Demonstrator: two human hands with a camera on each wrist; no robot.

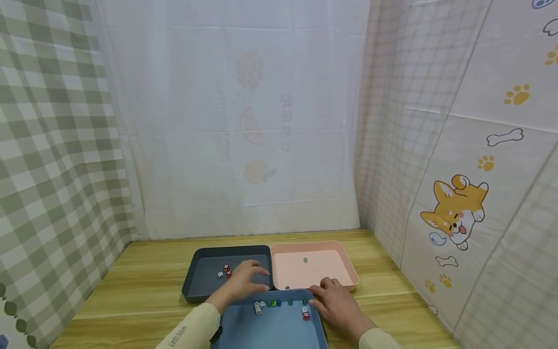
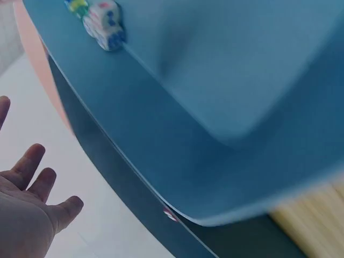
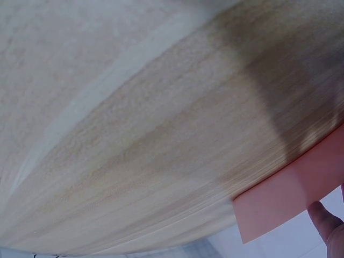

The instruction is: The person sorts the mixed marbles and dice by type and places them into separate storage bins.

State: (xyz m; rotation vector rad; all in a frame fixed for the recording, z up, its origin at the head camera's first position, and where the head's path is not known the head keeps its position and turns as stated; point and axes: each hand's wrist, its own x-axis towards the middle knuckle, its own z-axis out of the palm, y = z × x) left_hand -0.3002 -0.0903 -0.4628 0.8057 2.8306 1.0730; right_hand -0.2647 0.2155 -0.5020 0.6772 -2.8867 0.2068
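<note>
My left hand (image 1: 247, 281) hovers over the near right part of the dark grey tray (image 1: 204, 266), fingers spread and holding nothing. In the left wrist view its fingers are apart beside the blue tray (image 2: 215, 70). My right hand (image 1: 337, 303) lies at the blue tray's far right corner, fingers loosely bent near the pink tray (image 1: 324, 269). Along the blue tray's far side are white dice (image 1: 258, 307), several green and blue marbles (image 1: 274, 304), and a red die (image 1: 306, 316) against a white one (image 1: 304, 309).
In the dark tray lie red dice (image 1: 226, 267) and a white die (image 1: 220, 275). One greenish marble (image 1: 305, 260) sits in the pink tray. The trays stand on a wood-grain table (image 1: 144, 286), with a white curtain (image 1: 196, 145) behind and curtains on both sides.
</note>
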